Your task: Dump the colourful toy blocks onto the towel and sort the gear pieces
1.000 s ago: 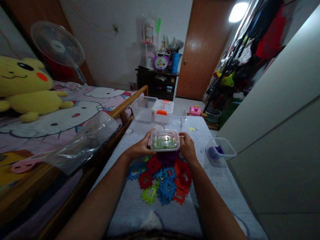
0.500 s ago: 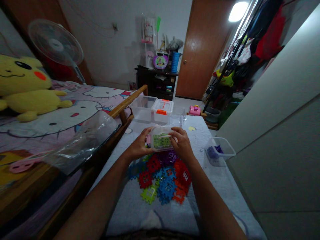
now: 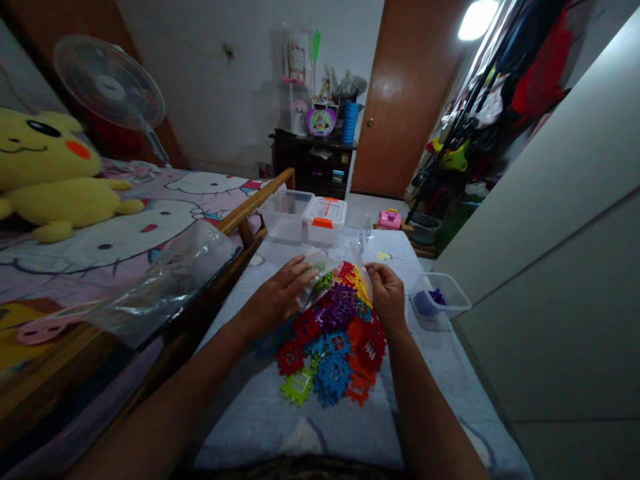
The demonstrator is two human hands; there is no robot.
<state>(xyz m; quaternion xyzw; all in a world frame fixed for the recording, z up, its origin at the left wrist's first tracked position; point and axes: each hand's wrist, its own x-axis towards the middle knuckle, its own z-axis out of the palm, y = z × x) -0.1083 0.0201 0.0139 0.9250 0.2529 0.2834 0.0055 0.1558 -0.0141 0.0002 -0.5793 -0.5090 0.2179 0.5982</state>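
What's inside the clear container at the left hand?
Green plastic pieces show inside the clear container. The left hand covers its left side, so whatever lies behind that hand cannot be seen.

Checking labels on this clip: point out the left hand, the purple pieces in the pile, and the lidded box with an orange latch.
Left hand (image 3: 283, 288): head view, on the back of the hand.
Purple pieces (image 3: 337, 309): head view, near the cluster's middle.
Lidded box (image 3: 323, 223): head view, on its orange front latch.
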